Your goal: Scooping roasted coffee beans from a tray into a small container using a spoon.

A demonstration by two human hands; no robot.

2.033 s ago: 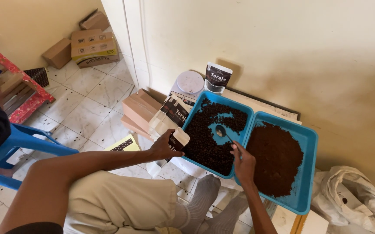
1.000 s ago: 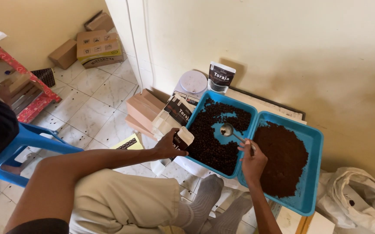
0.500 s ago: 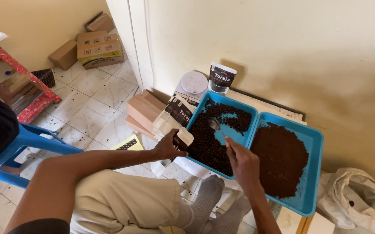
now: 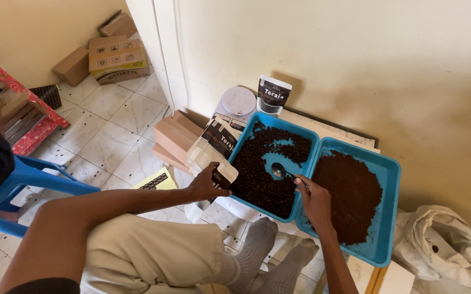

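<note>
My left hand (image 4: pixel 205 185) holds a small dark pouch with a pale open top (image 4: pixel 222 175) at the near left corner of a blue tray (image 4: pixel 245 138) full of whole coffee beans (image 4: pixel 256 177). My right hand (image 4: pixel 315 199) grips a metal spoon (image 4: pixel 278 171) whose bowl rests on a bare patch inside that tray. A second blue tray (image 4: pixel 390 202) to the right holds ground coffee (image 4: pixel 351 193).
A dark printed pouch (image 4: pixel 272 95) stands on a round white scale (image 4: pixel 236 103) by the wall. Stacked flat pouches (image 4: pixel 217 139) and brown boxes (image 4: pixel 174 138) lie left of the trays. A blue plastic stool (image 4: pixel 26 185), cardboard cartons (image 4: pixel 117 59) and a white bag (image 4: pixel 451 247) surround me.
The spoon has moved about in the bean tray, from the middle to the upper part and back to the bare patch. My left hand has kept the pouch in place.
</note>
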